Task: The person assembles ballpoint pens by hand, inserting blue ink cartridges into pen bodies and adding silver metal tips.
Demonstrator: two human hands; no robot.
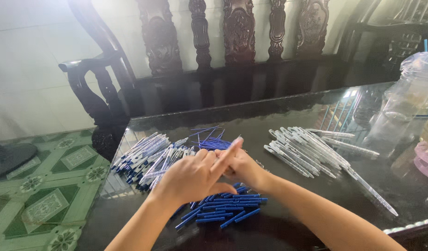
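A dark carved wooden bench (232,56) with turned spindles stands along the far side, against a pale tiled wall, and a green patterned tile floor (46,195) shows at the left. In front of the bench lies the dark glossy glass-topped surface (293,116), which carries everything else. At its right edge stands a clear plastic jug (409,102) wrapped in thin film, with a pink-based container (427,160) just beside it.

On the right half of the surface lies a heap of clear empty pen barrels (307,148), one long barrel stretching away toward the near right corner. On the left half lies a heap of assembled pens with clear bodies and blue caps (146,158). Behind the hands is a small scatter of thin blue ink refills (209,137), and just below the hands a pile of short blue plastic pen parts (223,209).

The left hand (190,179) and the right hand (244,167) meet above that pile, touching. The left fingers are loosely curled with one stretched out over the right hand; the right fingers are tucked behind it, and whether either hand grips anything cannot be told.
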